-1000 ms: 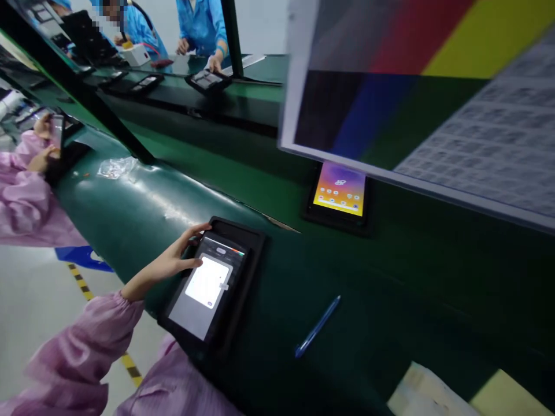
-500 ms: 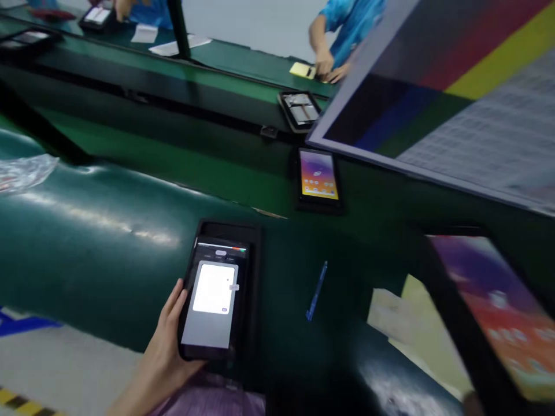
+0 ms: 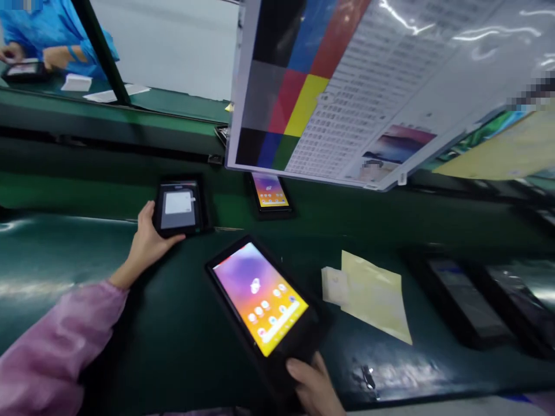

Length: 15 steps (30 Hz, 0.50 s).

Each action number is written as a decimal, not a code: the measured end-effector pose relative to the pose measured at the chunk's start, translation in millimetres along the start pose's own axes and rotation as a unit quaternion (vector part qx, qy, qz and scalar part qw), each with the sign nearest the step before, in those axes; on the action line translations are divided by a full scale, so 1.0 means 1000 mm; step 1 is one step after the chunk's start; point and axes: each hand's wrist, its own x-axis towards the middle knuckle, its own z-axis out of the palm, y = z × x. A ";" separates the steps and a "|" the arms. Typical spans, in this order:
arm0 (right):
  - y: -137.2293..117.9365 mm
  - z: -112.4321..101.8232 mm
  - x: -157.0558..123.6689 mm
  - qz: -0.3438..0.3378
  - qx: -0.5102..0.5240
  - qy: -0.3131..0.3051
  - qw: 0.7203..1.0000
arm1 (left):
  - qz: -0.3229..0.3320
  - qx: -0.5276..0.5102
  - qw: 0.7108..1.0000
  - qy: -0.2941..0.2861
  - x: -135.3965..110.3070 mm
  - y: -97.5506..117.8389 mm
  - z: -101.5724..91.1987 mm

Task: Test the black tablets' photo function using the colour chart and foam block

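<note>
At the left, my left hand (image 3: 150, 237) grips the lower left edge of a black tray holding a smartphone (image 3: 178, 207). A white pop-up box on a grey background lights its screen. The fingers are along the side and the thumb lies along the near edge. In the lower middle, my right hand (image 3: 314, 378) holds the near end of another black tray, thumb on top. In that tray lies a smartphone (image 3: 260, 294) with a purple-to-yellow home screen, tilted to the left. The fingers underneath are hidden.
Another lit smartphone (image 3: 271, 192) lies beyond, below a hanging colour chart board (image 3: 347, 92). Yellow paper (image 3: 375, 294) and a small white pad (image 3: 333, 286) lie right of centre. Dark trays (image 3: 468, 300) stand at the right. A co-worker in blue (image 3: 65, 34) sits across the bench.
My left hand has pushed its smartphone tray farther away onto the back strip. My right hand has brought its tray leftward to the middle. The blue pen no longer shows. The view has turned right.
</note>
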 end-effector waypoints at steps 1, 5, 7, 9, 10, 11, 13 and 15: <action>0.009 0.016 0.006 0.014 0.031 0.011 0.999 | -0.006 -0.012 1.000 0.006 0.017 -0.003 0.003; 0.007 0.055 0.020 0.115 0.009 -0.183 0.976 | -0.024 -0.068 0.996 0.051 0.047 -0.012 0.010; -0.010 0.059 0.020 0.154 -0.056 -0.311 0.936 | -0.031 -0.103 0.991 0.073 0.039 -0.014 0.007; -0.030 0.056 0.019 0.124 -0.173 -0.327 0.921 | -0.040 -0.141 0.986 0.077 0.019 -0.015 0.001; -0.039 0.055 0.018 0.070 -0.251 -0.291 0.921 | -0.046 -0.160 0.983 0.074 0.006 -0.015 -0.003; -0.048 0.054 0.019 -0.008 -0.335 -0.240 0.911 | -0.051 -0.177 0.980 0.070 -0.008 -0.014 -0.007; -0.059 0.053 0.024 -0.183 -0.483 -0.141 0.844 | -0.063 -0.204 0.975 0.057 -0.035 -0.011 -0.016; -0.063 0.056 0.034 -0.315 -0.570 -0.099 0.752 | -0.077 -0.220 0.971 0.043 -0.057 -0.005 -0.023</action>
